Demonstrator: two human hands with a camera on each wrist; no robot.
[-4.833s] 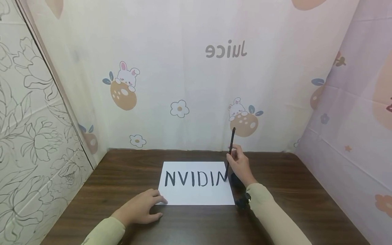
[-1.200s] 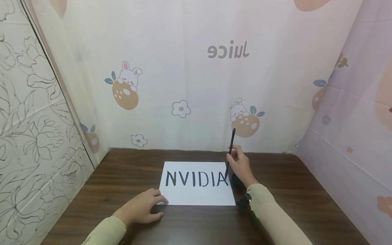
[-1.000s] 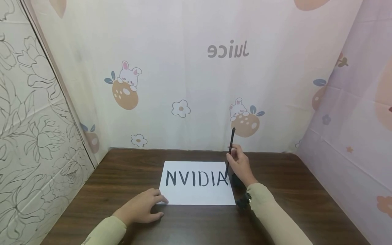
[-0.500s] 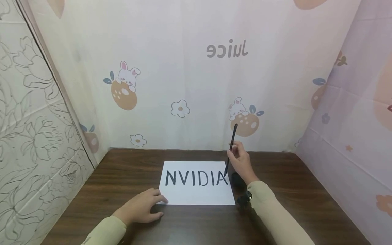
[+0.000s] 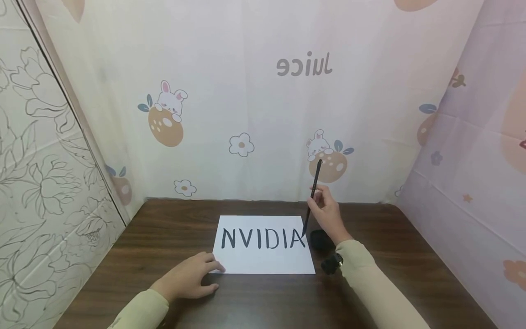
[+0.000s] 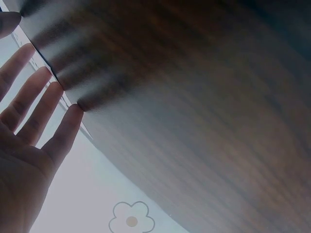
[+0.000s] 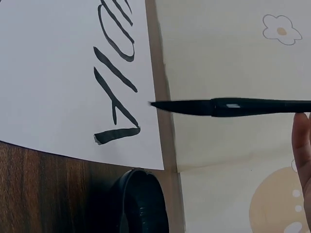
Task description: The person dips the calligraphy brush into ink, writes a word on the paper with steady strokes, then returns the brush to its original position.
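Note:
A sheet of white paper lies on the table with large black letters reading NVIDIA. My right hand pinches the dark handle of a calligraphy brush, held steeply over the paper's right edge. In the right wrist view, the pointed black bristles hover near the last letter. My left hand rests at the paper's lower left corner, fingertips on the sheet, fingers spread and fairly straight. The left wrist view shows those fingers along the table.
A black ink dish stands just right of the paper, partly under my right forearm. A black wrist camera sits on my right sleeve. Dark wooden tabletop surrounds the sheet, and printed curtains hang behind and at both sides.
The last letter has gained its crossbar, completing an A shape. My right hand has since lifted the brush slightly up and right. The left hand stays at the paper's corner.

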